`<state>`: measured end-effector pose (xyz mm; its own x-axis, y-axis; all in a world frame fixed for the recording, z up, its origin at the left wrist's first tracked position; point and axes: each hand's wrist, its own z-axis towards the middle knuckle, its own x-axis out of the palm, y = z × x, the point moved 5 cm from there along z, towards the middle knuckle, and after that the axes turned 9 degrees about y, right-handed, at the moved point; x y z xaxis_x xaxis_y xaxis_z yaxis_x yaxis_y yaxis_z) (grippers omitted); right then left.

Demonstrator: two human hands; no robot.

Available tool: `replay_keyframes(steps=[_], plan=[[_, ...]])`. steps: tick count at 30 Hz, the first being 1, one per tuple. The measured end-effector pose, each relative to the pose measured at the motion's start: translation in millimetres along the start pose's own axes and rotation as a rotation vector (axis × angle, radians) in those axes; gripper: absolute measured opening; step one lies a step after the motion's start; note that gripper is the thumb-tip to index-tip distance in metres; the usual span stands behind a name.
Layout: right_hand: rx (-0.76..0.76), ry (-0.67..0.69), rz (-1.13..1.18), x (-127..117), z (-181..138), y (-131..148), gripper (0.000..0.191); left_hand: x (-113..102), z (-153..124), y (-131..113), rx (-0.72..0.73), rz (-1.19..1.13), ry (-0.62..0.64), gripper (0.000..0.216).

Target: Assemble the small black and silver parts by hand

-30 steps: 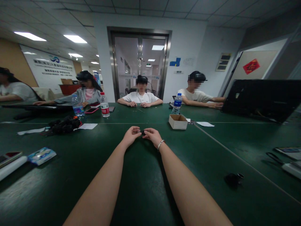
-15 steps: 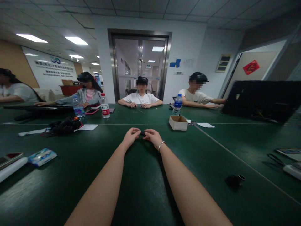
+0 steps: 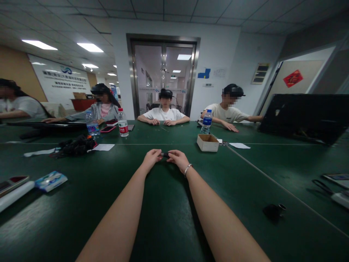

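My left hand (image 3: pixel 152 160) and my right hand (image 3: pixel 178 161) meet over the green table (image 3: pixel 163 203), both with fingers pinched. Between their fingertips is a small dark stick-like object (image 3: pixel 165 155), with a lighter, greyish part at its left end. Each hand grips one end of it; its kind is too small to make out. A silver bracelet (image 3: pixel 187 170) circles my right wrist. Beyond my right hand stands an open cardboard box (image 3: pixel 207 144).
Water bottles (image 3: pixel 123 123) stand farther back, with several people seated around the table. A black cable bundle (image 3: pixel 76 146) and a blue-white packet (image 3: pixel 51 181) lie left. On the right are a small black object (image 3: pixel 275 211) with a metal end and a monitor (image 3: pixel 302 118).
More of the small object shows between my fingertips, including its greyish left part. Across the table at right, a person's hand now rests flat nearer the box. My view has shifted slightly.
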<state>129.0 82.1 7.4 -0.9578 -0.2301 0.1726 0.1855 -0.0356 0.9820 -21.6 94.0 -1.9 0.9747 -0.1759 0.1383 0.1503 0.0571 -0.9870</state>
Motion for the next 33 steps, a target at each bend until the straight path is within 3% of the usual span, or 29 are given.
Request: replay_keyframes(steps=[3, 13, 17, 20, 29, 33], plan=[[-0.005, 0.007, -0.005, 0, 0, 0, 0.01, 1, 3, 3, -0.032, 0.078, 0.013, 0.03], [0.002, 0.008, 0.004, 1, -1, 1, 0.01, 4, -9, -12, 0.15, 0.234, 0.111, 0.035], [0.0, 0.021, 0.003, 1, 0, 1, 0.01, 4, -6, -9, 0.09, 0.316, 0.057, 0.032], [-0.006, 0.032, 0.014, 1, -1, 1, 0.009, 6, -5, -6, 0.051, 0.466, 0.025, 0.045], [-0.006, 0.017, 0.036, 1, -3, 3, 0.011, 13, -11, -11, 0.041, 0.665, 0.052, 0.051], [-0.012, 0.0, 0.059, 1, -5, 5, 0.011, 13, -12, -11, 0.064, 0.578, 0.051, 0.045]])
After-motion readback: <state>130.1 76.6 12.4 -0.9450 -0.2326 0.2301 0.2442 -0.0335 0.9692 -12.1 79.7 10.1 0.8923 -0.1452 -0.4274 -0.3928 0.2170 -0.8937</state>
